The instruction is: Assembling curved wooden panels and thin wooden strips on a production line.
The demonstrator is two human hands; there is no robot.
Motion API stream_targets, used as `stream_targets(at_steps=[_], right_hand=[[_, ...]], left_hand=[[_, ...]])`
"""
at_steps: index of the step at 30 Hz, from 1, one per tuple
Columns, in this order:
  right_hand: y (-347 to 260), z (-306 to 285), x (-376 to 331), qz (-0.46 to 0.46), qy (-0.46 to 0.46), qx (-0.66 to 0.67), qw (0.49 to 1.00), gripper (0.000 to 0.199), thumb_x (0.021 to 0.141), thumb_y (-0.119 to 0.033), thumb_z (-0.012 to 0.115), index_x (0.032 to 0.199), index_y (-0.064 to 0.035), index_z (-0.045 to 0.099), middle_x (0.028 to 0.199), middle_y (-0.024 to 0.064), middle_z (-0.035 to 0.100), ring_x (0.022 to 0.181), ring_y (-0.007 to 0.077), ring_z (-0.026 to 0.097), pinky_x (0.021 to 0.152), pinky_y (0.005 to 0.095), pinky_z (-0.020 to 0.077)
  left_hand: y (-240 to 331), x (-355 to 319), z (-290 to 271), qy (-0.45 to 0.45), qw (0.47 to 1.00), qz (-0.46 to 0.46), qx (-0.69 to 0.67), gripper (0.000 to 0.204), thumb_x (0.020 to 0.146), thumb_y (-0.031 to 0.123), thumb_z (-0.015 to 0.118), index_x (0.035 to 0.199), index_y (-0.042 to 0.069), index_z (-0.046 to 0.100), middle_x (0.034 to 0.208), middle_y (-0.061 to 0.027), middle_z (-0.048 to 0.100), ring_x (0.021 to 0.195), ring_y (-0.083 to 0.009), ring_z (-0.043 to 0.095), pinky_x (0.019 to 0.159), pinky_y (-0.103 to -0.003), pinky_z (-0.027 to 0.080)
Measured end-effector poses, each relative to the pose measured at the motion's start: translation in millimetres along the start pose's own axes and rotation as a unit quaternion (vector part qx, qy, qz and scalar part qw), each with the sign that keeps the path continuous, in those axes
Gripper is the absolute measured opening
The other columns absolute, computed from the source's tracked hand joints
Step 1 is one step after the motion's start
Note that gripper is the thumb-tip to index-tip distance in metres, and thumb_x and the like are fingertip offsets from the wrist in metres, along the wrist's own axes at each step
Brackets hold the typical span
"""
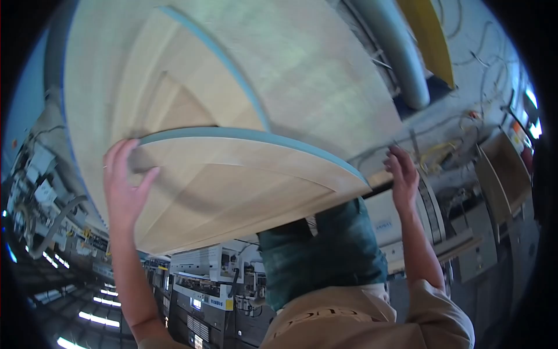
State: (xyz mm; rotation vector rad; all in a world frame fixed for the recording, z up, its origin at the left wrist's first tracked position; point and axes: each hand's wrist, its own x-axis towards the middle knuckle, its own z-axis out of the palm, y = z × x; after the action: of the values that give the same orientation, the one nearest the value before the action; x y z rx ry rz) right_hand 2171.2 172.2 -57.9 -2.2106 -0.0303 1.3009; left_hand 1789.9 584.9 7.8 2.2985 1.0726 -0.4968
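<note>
In front of me is a pale wooden panel (232,168) with a raised inner field and a blue-green edge strip along its far side. My left hand (125,186) is at the panel's left end, fingers stretched and thumb apart, the fingertips at or very near its corner. Whether they press on it I cannot tell. Off the panel's right corner hangs my right hand (405,179), its fingers loosely bent and apart, with nothing visible in them. Beyond lies a second wooden panel (203,81) with the same blue-green edge.
Both panels are over a broad pale board (314,70). A thick grey pipe (395,52) and a yellow part (433,41) stand at the far right. An open wooden box (504,171) is on the right. Machinery (200,276) stands at the lower left, and cables cross the floor.
</note>
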Motion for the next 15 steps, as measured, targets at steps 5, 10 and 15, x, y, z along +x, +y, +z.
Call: stream_targets(at_steps=[5,10,15], right_hand=[[-47,18,-19,-0.163,-0.05,-0.096,0.981,0.028,0.098,-0.008,0.061,0.125,0.0003,0.066,0.112,0.0118,0.067,0.102,0.0196,0.064,0.089,0.0307,0.0507],[-58,38,-44,-0.262,-0.091,-0.166,0.946,0.036,0.087,-0.004,0.072,0.123,-0.0009,0.067,0.114,0.019,0.067,0.1,0.0324,0.065,0.087,0.0368,0.0525],[-53,59,-61,-0.231,-0.034,-0.183,0.955,0.03,0.09,-0.006,0.072,0.119,-0.0006,0.07,0.113,0.0166,0.067,0.1,0.0293,0.066,0.089,0.036,0.0524]], left_hand=[[2,-3,-7,-0.002,0.999,-0.037,0.03,0.064,0.074,0.007,0.084,0.132,0.007,0.059,0.134,-0.0135,0.056,0.127,-0.033,0.053,0.108,-0.042,0.043],[3,-5,0,-0.005,0.999,-0.044,0.024,0.066,0.076,0.006,0.082,0.136,0.007,0.056,0.137,-0.0144,0.054,0.129,-0.0328,0.052,0.111,-0.042,0.041],[-8,-10,2,0.002,1.0,-0.013,0.019,0.067,0.074,0.009,0.084,0.137,0.008,0.058,0.136,-0.0151,0.056,0.129,-0.0331,0.052,0.11,-0.041,0.042]])
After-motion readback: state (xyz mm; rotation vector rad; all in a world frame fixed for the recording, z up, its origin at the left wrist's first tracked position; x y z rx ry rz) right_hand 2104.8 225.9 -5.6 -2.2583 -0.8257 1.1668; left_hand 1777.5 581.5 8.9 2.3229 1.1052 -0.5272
